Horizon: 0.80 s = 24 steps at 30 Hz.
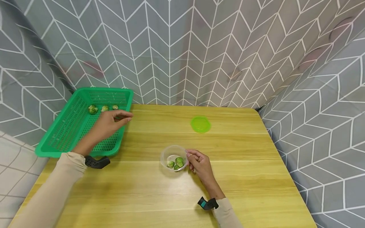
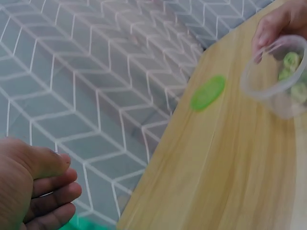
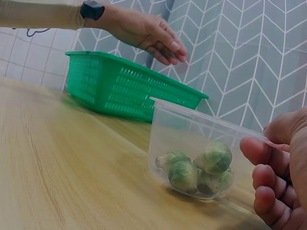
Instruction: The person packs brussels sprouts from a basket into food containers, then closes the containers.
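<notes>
"Head view: take the clear container [image 1: 171, 155] as the clock's centre. What lies farthest left?"

"A green basket [image 1: 78, 122] around ten o'clock, with at least three Brussels sprouts [image 1: 92, 109] toward its own one o'clock. I'd expect them to be light, firm and apt to roll. Take one round its middle with thumb and two fingers, gently, since outer leaves may bruise or peel."

"And the left hand [image 1: 109, 122]?"

"Above the basket's three o'clock side, fingers loosely extended, a gap between them and the thumb. I see nothing in its grasp."

"Next, the container?"

"Its base is on the wooden table [image 1: 159, 196] or just above it; I can't tell which. The sprouts inside [image 1: 179, 160] bunch toward five o'clock, and the right wrist view shows four. The wall looks like thin plastic: light, smooth, probably springy. The rim seems the place to hold; a hard squeeze could buckle it."

"Anything beyond?"

"A green lid [image 1: 201, 124] lies flat at one o'clock, apart from it."

"And the right hand [image 1: 203, 165]?"

"At three o'clock, thumb and forefinger pinching the container's rim, the other fingers curled beside the wall."
</notes>
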Motion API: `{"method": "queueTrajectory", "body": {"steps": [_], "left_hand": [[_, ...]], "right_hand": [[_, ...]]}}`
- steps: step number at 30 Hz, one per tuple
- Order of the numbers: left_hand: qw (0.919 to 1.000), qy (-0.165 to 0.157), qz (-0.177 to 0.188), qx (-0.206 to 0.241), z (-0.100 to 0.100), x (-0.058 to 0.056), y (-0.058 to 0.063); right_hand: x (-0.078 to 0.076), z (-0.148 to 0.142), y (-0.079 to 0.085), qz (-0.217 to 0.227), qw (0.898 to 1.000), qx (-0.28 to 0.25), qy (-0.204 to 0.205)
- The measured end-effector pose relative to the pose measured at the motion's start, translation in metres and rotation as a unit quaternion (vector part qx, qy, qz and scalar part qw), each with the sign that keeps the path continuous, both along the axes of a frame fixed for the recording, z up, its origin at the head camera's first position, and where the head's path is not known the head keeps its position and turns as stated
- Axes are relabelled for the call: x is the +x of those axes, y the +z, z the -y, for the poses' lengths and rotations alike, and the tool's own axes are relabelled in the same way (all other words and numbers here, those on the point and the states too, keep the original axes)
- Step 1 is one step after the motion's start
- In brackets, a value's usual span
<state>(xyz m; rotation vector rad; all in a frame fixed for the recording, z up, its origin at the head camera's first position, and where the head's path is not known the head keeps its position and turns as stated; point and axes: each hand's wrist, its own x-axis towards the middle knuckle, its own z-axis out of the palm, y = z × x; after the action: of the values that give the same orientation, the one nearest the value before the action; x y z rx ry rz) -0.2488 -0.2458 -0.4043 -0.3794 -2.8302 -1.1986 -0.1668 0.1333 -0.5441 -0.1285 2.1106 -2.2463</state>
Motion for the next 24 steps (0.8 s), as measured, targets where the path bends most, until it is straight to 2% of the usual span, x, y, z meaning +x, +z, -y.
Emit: {"method": "queueTrajectory", "body": {"steps": [5, 11, 19, 24], "left_hand": [[0.9995, 0.029, -0.004, -0.008, 0.02, -0.005, -0.005], [0.9973, 0.061, -0.031, -0.028, 0.042, -0.014, -0.014], [0.9955, 0.083, -0.02, -0.041, 0.066, -0.025, -0.027], [0.9935, 0.095, -0.029, -0.057, 0.077, -0.033, -0.033]], "right_hand": [[0.0, 0.0, 0.001, 0.002, 1.0, 0.001, 0.003], [0.0, 0.0, 0.002, 0.004, 1.0, -0.002, 0.003], [-0.001, 0.0, 0.003, 0.007, 1.0, 0.0, -0.001], [-0.001, 0.0, 0.003, 0.008, 1.0, 0.005, 0.002]]}}
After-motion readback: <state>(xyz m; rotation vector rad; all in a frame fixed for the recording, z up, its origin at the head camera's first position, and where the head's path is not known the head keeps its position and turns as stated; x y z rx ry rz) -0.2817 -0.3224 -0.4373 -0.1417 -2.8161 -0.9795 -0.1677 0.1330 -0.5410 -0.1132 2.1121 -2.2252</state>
